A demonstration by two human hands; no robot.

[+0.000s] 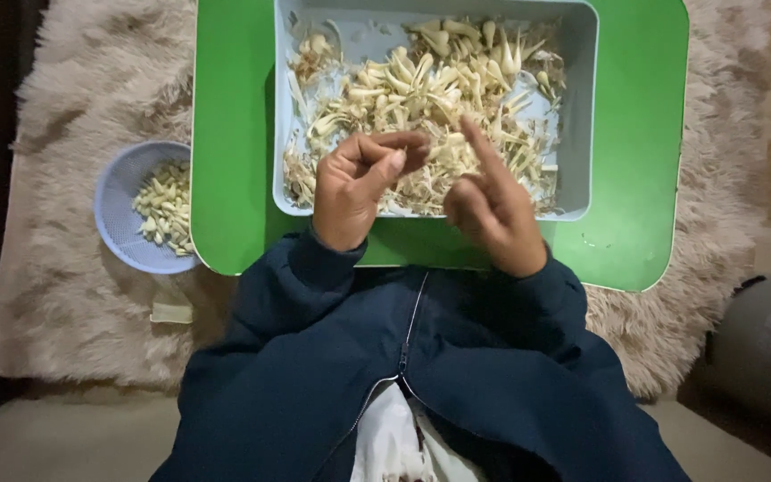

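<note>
A pale blue rectangular tub (577, 107) sits on a green tray (635, 178) and holds a heap of cream garlic cloves and papery skins (430, 89). Over the tub's near edge, my left hand (359, 183) has its fingers curled and thumb pressed to them; a small piece may be pinched there, but it is hidden. My right hand (493, 210) hovers close beside it, forefinger pointing up, other fingers folded. The two hands nearly touch. Dark blue jacket sleeves (314, 303) fill the foreground.
A round light-blue basket (118, 192) with peeled cloves (167, 210) rests left of the tray on a shaggy beige rug (91, 89). A small scrap (171, 312) lies on the rug below it. A grey rounded object (765, 348) sits at the right.
</note>
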